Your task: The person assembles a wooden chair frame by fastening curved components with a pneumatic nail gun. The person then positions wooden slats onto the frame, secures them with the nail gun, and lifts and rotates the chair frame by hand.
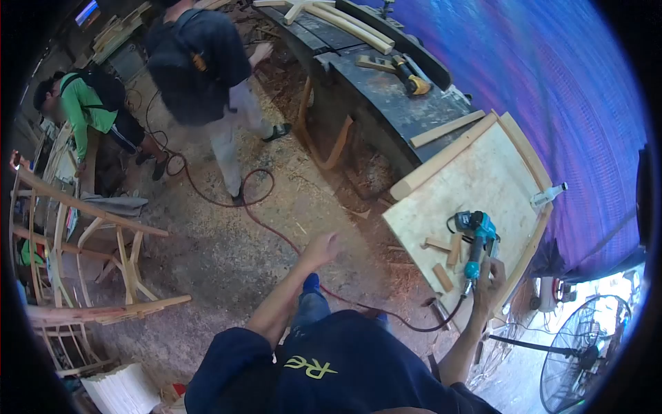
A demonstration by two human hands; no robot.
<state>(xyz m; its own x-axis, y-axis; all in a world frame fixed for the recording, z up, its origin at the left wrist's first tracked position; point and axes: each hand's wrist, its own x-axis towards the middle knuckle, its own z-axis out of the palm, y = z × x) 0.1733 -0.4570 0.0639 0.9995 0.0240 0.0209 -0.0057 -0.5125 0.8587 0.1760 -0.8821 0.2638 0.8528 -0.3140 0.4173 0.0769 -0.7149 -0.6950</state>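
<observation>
My left hand (321,251) is held out over the floor, slightly blurred, with its fingers stretched and nothing visible in them. On the right, my right hand (488,281) is beside the lower end of a teal and black power tool (477,238); whether its fingers grip anything is unclear. The tool rests on a pale wooden board (441,186), and a red hose (386,308) runs from its lower end. Small wood blocks (443,277) lie left of the tool. A clear bottle (548,195) lies near the board's right edge.
A dark workbench (372,90) holds wooden strips and a yellow-black tool (414,81). One person in dark clothes (200,69) and another in green (89,103) are at upper left. Wooden frames (103,214) stand left. The hose crosses the floor; a fan (586,355) stands lower right.
</observation>
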